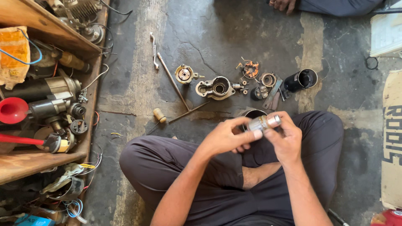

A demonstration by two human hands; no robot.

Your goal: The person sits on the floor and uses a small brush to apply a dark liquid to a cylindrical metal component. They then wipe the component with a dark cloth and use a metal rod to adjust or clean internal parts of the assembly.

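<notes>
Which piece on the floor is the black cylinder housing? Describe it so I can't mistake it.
Start from the row of parts on the concrete floor beyond the person's knees. At its right end lies the black cylinder housing, on its side, open mouth facing right. Its neighbours are smaller, silvery or copper-coloured.

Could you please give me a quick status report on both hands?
Left hand and right hand both grip small metal cylinder. Dark cylindrical housing directly behind. Nothing obstructing.

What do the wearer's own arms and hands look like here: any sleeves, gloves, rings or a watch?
Both arms are bare along all that shows: no sleeves in view. The left hand and right hand wear no gloves, and no ring, watch or wristband is visible. Dark grey trousers cover the crossed legs below.
</notes>
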